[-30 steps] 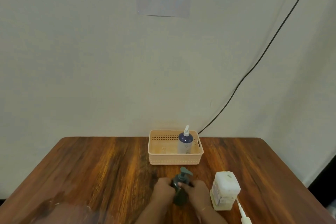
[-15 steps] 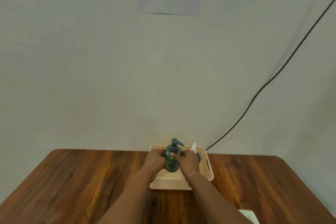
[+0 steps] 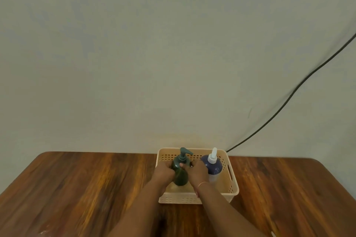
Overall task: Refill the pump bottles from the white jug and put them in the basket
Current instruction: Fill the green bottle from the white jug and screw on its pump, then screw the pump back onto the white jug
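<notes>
A dark green pump bottle (image 3: pixel 180 174) stands upright inside the beige plastic basket (image 3: pixel 232 184), in its left half. My left hand (image 3: pixel 163 173) grips the bottle from the left and my right hand (image 3: pixel 196 173) grips it from the right. A dark blue pump bottle (image 3: pixel 212 166) with a white pump stands in the right half of the basket, just beside my right hand. The white jug is out of view.
The basket sits at the far edge of a brown wooden table (image 3: pixel 77 188), against a pale wall. A black cable (image 3: pixel 285 106) runs down the wall to the table behind the basket. A small white tip (image 3: pixel 273 234) shows at the bottom right.
Both hands carried the green bottle from the near table, beside the white jug, forward and down into the basket. The jug has dropped out of view.
</notes>
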